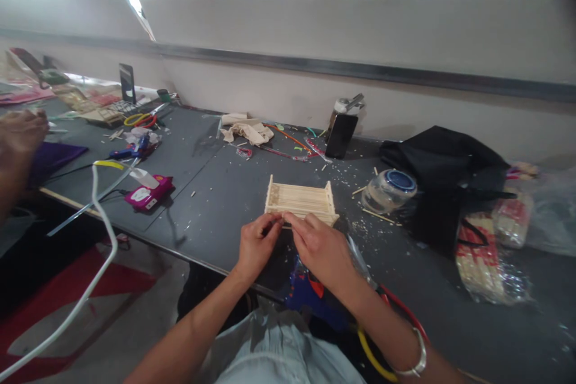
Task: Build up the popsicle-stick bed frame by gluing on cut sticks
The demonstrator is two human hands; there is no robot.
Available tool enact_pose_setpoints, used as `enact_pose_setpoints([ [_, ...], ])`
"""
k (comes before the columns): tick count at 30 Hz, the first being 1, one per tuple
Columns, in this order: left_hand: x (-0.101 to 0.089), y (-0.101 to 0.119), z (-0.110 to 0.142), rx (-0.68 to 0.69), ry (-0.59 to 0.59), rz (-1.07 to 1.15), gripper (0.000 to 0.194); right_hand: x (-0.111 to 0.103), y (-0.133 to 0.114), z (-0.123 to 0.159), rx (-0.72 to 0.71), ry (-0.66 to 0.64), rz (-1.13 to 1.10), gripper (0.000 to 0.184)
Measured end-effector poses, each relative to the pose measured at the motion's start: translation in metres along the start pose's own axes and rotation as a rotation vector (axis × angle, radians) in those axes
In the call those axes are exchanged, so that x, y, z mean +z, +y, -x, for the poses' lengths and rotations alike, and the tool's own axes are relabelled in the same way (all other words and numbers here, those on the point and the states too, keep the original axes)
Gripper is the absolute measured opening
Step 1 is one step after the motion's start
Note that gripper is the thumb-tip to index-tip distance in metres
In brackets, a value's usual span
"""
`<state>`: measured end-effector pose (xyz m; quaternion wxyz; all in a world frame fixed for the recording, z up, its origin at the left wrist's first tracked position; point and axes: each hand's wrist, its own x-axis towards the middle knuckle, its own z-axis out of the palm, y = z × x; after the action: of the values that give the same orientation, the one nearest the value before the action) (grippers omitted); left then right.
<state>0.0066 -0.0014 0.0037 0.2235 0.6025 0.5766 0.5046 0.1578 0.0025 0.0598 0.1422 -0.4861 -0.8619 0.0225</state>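
Hands: the two meet at the near edge of the frame, fingertips close to each other.
Left hand: thumb and forefinger drawn nearly together at the frame's near edge, the other fingers curled in; whether they clamp the wood or a small piece cannot be told.
Right hand: forefinger reaching toward the left fingertips, palm down, remaining fingers bent; its thumb is hidden, so whether it grips anything cannot be told.
Frame: pale thin sticks laid side by side, with short uprights at the two far corners; it sits on the dark table, just beyond the fingers.
Bracelet: silver-coloured, on the right forearm.
Blue item: beneath the right forearm, with something red by it; too covered to name.
Jar: clear, blue lid, right of the frame, loose sticks beside it.
Phone: upright and leaning back, beyond the frame.
Cloth: beige and crumpled, beyond the frame to the left.
Bag: black, slumped right of the jar.
Packet: clear wrap with red print, sticks inside, near the bag.
Pink device: well left of the frame.
Scissors: yellow and orange handles, farther left.
Co-worker's hand: raised at the far left.
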Motion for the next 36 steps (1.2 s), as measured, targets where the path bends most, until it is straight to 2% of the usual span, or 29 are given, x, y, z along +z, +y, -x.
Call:
enact_pose_setpoints([
  [9,-0.005,0.001,0.003,0.040,-0.017,-0.056,0.026,-0.001,0.001,-0.003,-0.053,0.000,0.029,0.039],
  [17,-0.012,0.002,0.017,0.056,0.025,-0.161,0.029,0.001,0.004,-0.003,-0.059,0.001,0.017,0.038],
  [22,-0.012,-0.002,0.023,0.146,-0.061,-0.306,0.034,0.001,0.005,-0.003,-0.058,0.012,0.016,0.037],
  [28,-0.011,-0.002,0.024,0.325,-0.080,-0.414,0.033,0.002,0.005,-0.003,-0.058,0.015,0.013,0.038],
  [33,-0.014,-0.001,0.025,0.356,-0.084,-0.397,0.032,0.002,0.004,-0.003,-0.055,0.022,0.016,0.036],
  [36,-0.014,0.000,0.025,0.326,-0.094,-0.412,0.033,0.002,0.004,-0.003,-0.051,0.019,0.021,0.036],
])
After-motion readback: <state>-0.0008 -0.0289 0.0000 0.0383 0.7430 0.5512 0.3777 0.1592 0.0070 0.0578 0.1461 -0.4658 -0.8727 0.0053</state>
